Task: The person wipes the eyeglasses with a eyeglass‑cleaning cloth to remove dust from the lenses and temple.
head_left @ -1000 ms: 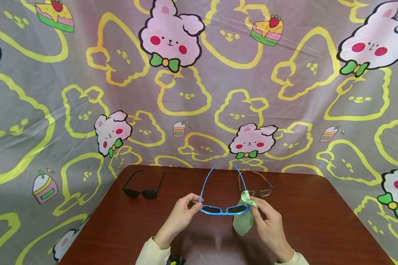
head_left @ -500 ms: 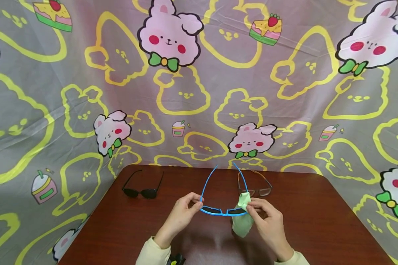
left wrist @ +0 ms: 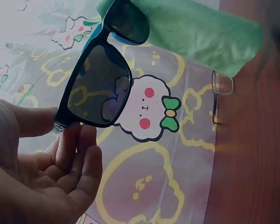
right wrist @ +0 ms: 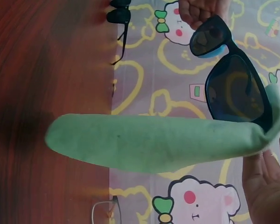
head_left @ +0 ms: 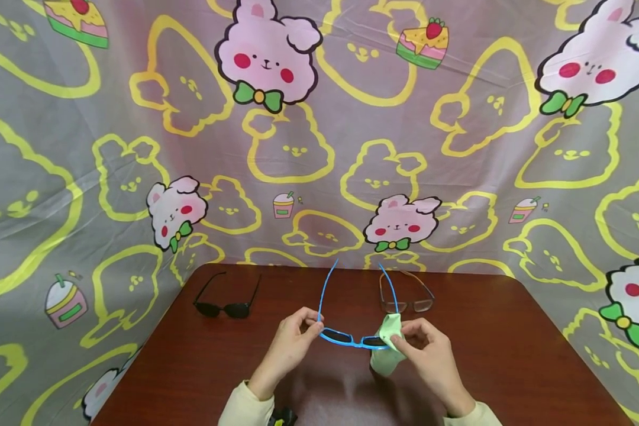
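Blue-framed sunglasses [head_left: 336, 338] with dark lenses are held up above the table, temples unfolded and pointing away. My left hand [head_left: 291, 338] pinches their left end; thumb and fingertips meet at that corner in the left wrist view. A pale green cloth [head_left: 384, 362] hangs from my right hand [head_left: 431, 354], which pinches it at the right end of the sunglasses. In the right wrist view the cloth [right wrist: 149, 142] wraps that outer corner and covers the lower edge of the near lens [right wrist: 235, 88]. Part of the right fingers is hidden behind it.
Black sunglasses [head_left: 222, 309] lie unfolded at the table's back left. Clear-lensed eyeglasses [head_left: 422, 305] lie at the back right, partly behind the blue temple. The brown table [head_left: 191, 373] ends at a patterned curtain [head_left: 319, 136]. A small black object [head_left: 283, 417] shows by the left sleeve.
The cloth has shifted from the right hinge onto the front of the right lens. My right fingers have moved slightly left and down with it. The left hand keeps its pinch on the sunglasses.
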A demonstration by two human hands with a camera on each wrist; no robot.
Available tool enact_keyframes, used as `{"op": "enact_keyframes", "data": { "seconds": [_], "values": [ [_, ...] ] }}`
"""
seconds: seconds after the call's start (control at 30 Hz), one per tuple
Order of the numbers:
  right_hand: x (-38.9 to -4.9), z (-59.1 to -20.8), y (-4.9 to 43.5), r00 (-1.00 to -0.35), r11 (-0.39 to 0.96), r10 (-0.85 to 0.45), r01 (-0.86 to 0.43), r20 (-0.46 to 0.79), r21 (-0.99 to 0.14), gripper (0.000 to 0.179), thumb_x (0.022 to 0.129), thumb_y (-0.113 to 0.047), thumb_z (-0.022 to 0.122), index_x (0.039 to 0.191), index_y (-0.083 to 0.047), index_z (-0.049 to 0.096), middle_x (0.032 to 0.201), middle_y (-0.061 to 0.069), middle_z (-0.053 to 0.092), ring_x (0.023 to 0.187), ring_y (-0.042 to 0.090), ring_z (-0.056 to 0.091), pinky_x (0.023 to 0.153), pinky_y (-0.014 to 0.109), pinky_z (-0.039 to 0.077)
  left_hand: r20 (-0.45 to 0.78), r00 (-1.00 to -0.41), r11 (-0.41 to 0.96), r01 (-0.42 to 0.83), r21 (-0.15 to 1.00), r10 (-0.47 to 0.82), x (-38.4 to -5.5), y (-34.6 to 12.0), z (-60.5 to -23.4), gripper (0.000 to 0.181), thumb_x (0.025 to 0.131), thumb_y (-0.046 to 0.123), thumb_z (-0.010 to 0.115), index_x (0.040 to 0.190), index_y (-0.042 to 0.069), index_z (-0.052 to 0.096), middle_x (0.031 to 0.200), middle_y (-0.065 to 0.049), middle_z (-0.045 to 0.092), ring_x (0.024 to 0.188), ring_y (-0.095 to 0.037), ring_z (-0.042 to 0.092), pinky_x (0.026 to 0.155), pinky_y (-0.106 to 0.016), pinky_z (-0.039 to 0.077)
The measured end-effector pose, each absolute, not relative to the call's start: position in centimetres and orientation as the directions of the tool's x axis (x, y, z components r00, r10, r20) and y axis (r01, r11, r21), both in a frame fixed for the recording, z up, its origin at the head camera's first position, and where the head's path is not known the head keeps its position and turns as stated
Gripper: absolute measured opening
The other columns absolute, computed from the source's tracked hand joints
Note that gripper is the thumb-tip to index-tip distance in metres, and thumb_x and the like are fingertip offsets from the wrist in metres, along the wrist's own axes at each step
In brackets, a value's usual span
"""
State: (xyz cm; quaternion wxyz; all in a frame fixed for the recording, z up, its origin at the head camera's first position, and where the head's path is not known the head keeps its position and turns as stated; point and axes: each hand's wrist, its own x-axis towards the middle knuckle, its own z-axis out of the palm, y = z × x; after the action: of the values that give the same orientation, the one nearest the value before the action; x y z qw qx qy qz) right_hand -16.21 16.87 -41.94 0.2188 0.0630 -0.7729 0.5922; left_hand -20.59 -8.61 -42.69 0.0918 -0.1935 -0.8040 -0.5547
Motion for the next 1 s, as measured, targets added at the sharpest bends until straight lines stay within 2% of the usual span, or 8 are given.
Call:
{"op": "enact_keyframes", "data": {
  "seconds": [0.13, 0.27, 0.43, 0.63, 1.0],
  "values": [
    [-16.7, -42.3, 17.0, -0.916, 0.341, 0.169, -0.293, 0.365, -0.893, 0.02, 0.073, 0.003, 0.078, 0.081, -0.002, 0.061, 0.076, 0.004, 0.063, 0.067, 0.007, 0.058, 0.061, 0.021, 0.049, 0.356, -0.914, 0.282, 0.4, 0.872, 0.193, -20.6, -8.6, -42.6, 0.007, 0.088, 0.007, 0.066, 0.094, 0.006, 0.065, 0.081, 0.0, 0.063, 0.075, -0.013, 0.058, 0.068, -0.024, 0.047],
    [-17.2, -43.0, 17.2, -0.912, 0.38, 0.182, -0.278, 0.366, -0.882, 0.023, 0.072, -0.001, 0.08, 0.077, -0.006, 0.058, 0.075, 0.001, 0.062, 0.066, 0.007, 0.057, 0.06, 0.02, 0.048, 0.363, -0.903, 0.331, 0.423, 0.843, 0.229, -20.7, -8.6, -42.7, 0.006, 0.088, 0.009, 0.065, 0.094, 0.007, 0.065, 0.082, 0.003, 0.062, 0.075, -0.01, 0.058, 0.069, -0.024, 0.048],
    [-17.4, -43.7, 17.3, -0.882, 0.463, 0.183, -0.312, 0.434, -0.829, 0.031, 0.069, 0.002, 0.08, 0.07, -0.01, 0.051, 0.07, -0.002, 0.06, 0.06, 0.007, 0.054, 0.055, 0.019, 0.045, 0.403, -0.876, 0.423, 0.482, 0.767, 0.266, -20.7, -8.4, -42.8, 0.005, 0.089, 0.012, 0.064, 0.094, 0.011, 0.064, 0.082, 0.008, 0.062, 0.074, -0.007, 0.056, 0.066, -0.024, 0.047],
    [-17.5, -44.3, 17.1, -0.84, 0.567, 0.174, -0.341, 0.514, -0.75, 0.038, 0.066, 0.003, 0.079, 0.063, -0.016, 0.047, 0.064, -0.009, 0.056, 0.056, 0.003, 0.05, 0.051, 0.016, 0.04, 0.455, -0.849, 0.514, 0.525, 0.678, 0.268, -20.4, -8.1, -42.8, 0.008, 0.087, 0.01, 0.065, 0.093, 0.015, 0.065, 0.079, 0.01, 0.062, 0.063, -0.003, 0.049, 0.057, -0.022, 0.042],
    [-17.8, -44.2, 17.3, -0.792, 0.74, 0.175, -0.285, 0.584, -0.609, 0.038, 0.063, -0.004, 0.081, 0.061, -0.02, 0.047, 0.056, -0.013, 0.048, 0.05, 0.002, 0.04, 0.047, 0.021, 0.034, 0.455, -0.828, 0.506, 0.561, 0.655, 0.328, -20.2, -7.9, -42.9, 0.006, 0.088, 0.007, 0.065, 0.091, 0.013, 0.065, 0.081, 0.008, 0.06, 0.068, -0.005, 0.052, 0.06, -0.021, 0.043]
  ]
}}
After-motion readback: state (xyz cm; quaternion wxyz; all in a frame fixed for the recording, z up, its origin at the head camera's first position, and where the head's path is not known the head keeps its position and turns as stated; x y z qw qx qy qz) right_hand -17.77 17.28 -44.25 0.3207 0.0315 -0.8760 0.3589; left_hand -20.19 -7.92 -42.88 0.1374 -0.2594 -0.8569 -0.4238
